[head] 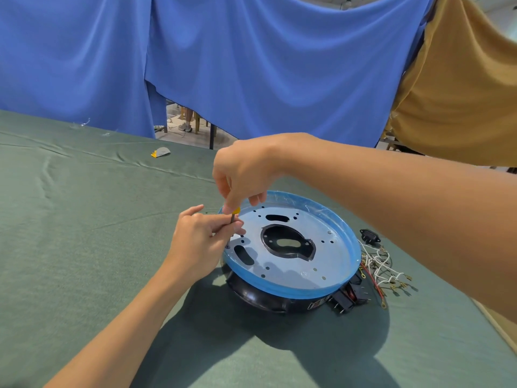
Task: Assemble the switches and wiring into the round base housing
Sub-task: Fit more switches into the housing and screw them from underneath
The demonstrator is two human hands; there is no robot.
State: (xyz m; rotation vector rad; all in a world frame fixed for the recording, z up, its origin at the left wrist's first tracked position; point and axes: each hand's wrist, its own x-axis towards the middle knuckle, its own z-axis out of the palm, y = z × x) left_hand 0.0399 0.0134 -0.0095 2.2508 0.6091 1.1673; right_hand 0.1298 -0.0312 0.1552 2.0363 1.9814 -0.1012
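Green cloth covers the bench (84,219); toward its right edge sits the round black base housing (260,296), topped by a blue-filmed metal plate (321,264). Black rocker switches (345,299) lie just beside its near right side, with white and red wires (380,264) beyond them. My left hand (195,242) pinches the shaft of a yellow-handled screwdriver (232,219), whose tip stands at the plate's left rim. My right hand (240,172) grips its handle from above.
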